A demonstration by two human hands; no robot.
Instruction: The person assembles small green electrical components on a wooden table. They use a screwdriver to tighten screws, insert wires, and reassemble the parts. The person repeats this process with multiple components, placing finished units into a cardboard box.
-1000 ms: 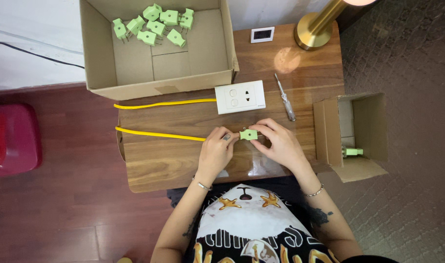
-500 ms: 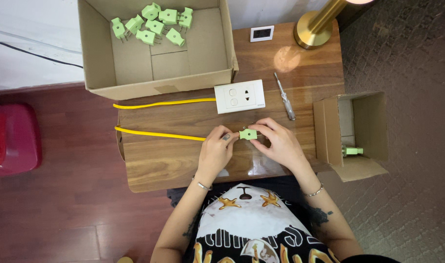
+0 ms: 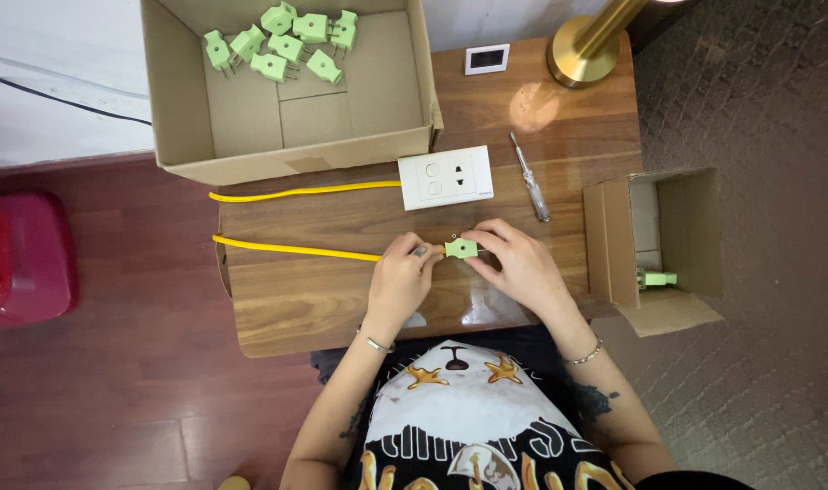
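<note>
Left hand (image 3: 401, 279) pinching end of yellow cable (image 3: 296, 249); right hand (image 3: 520, 263) clenched on green plug (image 3: 460, 248). Both just below white socket plate (image 3: 445, 178), over counter (image 3: 287, 304). Screwdriver (image 3: 529, 177) right of socket plate.

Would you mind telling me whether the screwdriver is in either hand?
No, the screwdriver lies on the table, apart from both hands, beside the white socket.

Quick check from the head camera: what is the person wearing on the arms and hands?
Both forearms are bare, with no sleeves or gloves showing. The left hand has a thin silver bangle at the wrist; the right hand has a fine chain bracelet. Dark tattoo marks show on both forearms. A black printed T-shirt covers the torso.
</note>
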